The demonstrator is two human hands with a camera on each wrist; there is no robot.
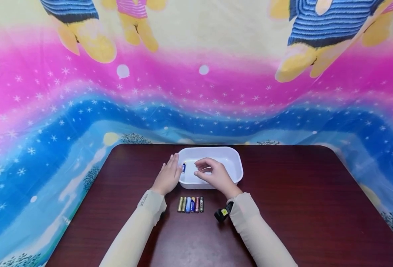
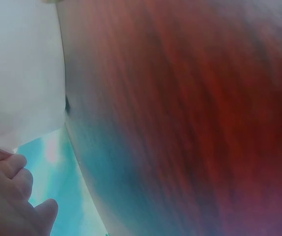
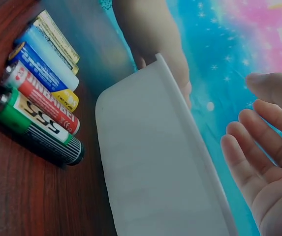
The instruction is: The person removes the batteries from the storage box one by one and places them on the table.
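Note:
A white plastic tub [image 1: 231,157] stands near the far edge of the table, with one blue-and-white battery [image 1: 183,168] inside by its left wall. My left hand [image 1: 167,176] lies along the tub's left rim, fingers straight and close together. Over the tub's near side hovers my right hand [image 1: 216,174]; its fingers are loosely bent and apart from the thumb, with nothing between them. In front of the tub several batteries lie side by side in a row, among them a red battery [image 3: 42,98], a green-and-black battery [image 3: 40,128] and a blue-and-yellow battery [image 3: 41,73].
The dark reddish-brown table [image 1: 299,207] has rounded far corners. Behind it hangs a colourful printed cloth [image 1: 196,92], close to the table's far edge. A black wrist camera [image 1: 221,214] sits under the right sleeve, just right of the battery row.

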